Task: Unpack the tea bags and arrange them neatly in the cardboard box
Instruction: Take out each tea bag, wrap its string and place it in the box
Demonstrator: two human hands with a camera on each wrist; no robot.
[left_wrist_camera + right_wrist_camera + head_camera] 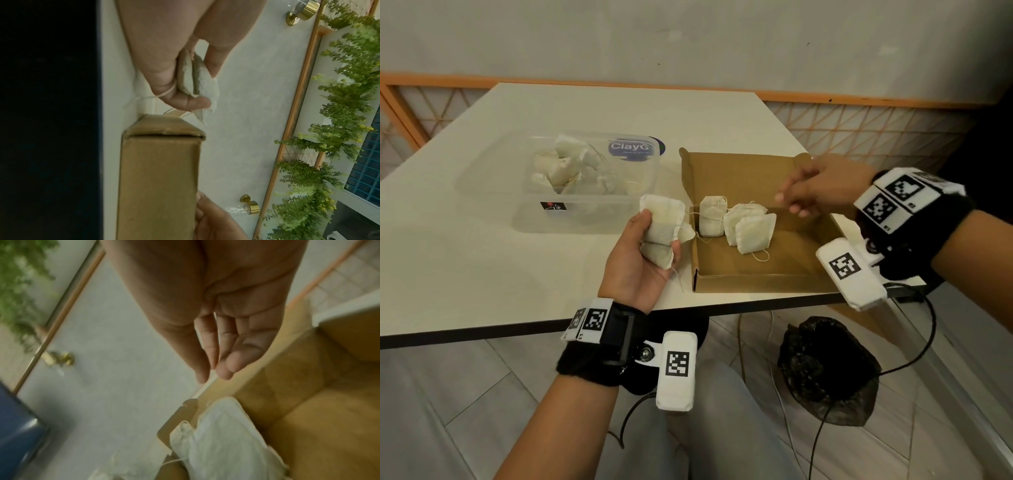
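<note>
A: Where can I pass into the cardboard box (756, 274)?

B: From above. My right hand (815, 192) hangs over the back right part. The near and right floor of the box lies bare.

A: Obstacles inside?

B: Three tea bags (736, 222) stand at the back left, near the raised flap (736, 171).

A: And to the left?

B: My left hand (643, 253) with its held bags (662, 226) sits just beside the left wall. The plastic container (571, 181) stands further left; the gap looks passable, though I cannot judge it well.
</note>
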